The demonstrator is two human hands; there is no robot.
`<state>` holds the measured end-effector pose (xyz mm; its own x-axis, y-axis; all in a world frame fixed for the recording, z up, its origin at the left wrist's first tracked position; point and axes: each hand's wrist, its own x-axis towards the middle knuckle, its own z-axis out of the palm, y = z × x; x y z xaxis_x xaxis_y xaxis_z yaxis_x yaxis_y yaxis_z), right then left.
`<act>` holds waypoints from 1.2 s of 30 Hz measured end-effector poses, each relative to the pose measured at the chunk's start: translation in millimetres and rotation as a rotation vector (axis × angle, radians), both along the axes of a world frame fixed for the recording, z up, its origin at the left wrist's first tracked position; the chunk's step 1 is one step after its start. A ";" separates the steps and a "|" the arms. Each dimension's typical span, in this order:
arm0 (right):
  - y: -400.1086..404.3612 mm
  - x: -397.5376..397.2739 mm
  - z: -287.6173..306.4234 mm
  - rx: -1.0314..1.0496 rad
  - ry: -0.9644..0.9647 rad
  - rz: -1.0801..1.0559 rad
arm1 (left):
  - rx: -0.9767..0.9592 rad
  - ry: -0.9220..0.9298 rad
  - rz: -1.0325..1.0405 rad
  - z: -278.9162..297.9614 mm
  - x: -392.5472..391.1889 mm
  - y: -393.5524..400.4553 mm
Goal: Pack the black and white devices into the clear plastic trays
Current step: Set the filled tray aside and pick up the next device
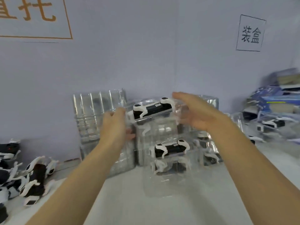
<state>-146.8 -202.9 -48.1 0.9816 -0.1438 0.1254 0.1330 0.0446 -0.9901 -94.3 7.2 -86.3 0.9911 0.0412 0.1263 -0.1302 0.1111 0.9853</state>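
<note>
- Here we have a packed clear tray point(152, 111) between our two hands, raised above another filled tray point(170, 153) on the table point(129, 200).
- Our left hand point(113, 125) has its fingers curled round the tray's left edge; through the plastic a fingertip point(129, 135) shows on the far side, so we judge this a pinch.
- Our right hand point(193, 112) lies against the tray's right end with the fingers fairly straight; motion blur hides whether it presses the wall or only hovers beside it.
- Between the two hands, a black and white device point(151, 109) sits in the tray's top pocket, tilted with the tray.
- We judge the tray light, thin and springy, and slick too; squeezed at mid-wall it would likely buckle and pop the device out.
- The better hold, we think, is at the two short ends near the rim, where the folded plastic is stiffest, with both hands level.
- The device looks like hard plastic with slim white arms; we would keep pressure off those.
- Outside our left hand, a stack of empty trays point(99, 114) stands against the wall, and loose devices point(32, 179) lie in a heap nearer us.
- Beyond our right hand, more filled trays point(269, 125) and blue boxes point(269, 101) are blurred.
</note>
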 end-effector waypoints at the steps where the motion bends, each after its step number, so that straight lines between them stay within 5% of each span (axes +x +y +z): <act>1: -13.0 -2.9 5.0 0.004 -0.032 -0.020 | 0.022 -0.001 0.002 8.3 0.4 -14.9; 8: -113.1 0.0 31.9 -0.183 -0.020 -0.496 | 0.196 -0.004 -0.180 53.5 -4.7 -115.3; 13: -173.6 9.0 16.3 -0.235 0.146 -0.566 | 0.352 0.061 -0.461 46.0 0.7 -176.8; 33: -215.8 39.9 -5.8 -0.310 0.182 -0.701 | 0.581 0.028 -0.487 17.7 15.3 -209.5; 36: -205.8 35.5 -4.0 -0.477 0.170 -0.765 | 0.586 -0.041 -0.489 14.2 13.1 -195.4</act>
<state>-111.2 -408.7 -52.2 0.6505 -0.7324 0.2009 -0.1916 -0.4143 -0.8897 -81.2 -188.2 -72.1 0.8735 -0.4860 0.0297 -0.2383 -0.3737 0.8964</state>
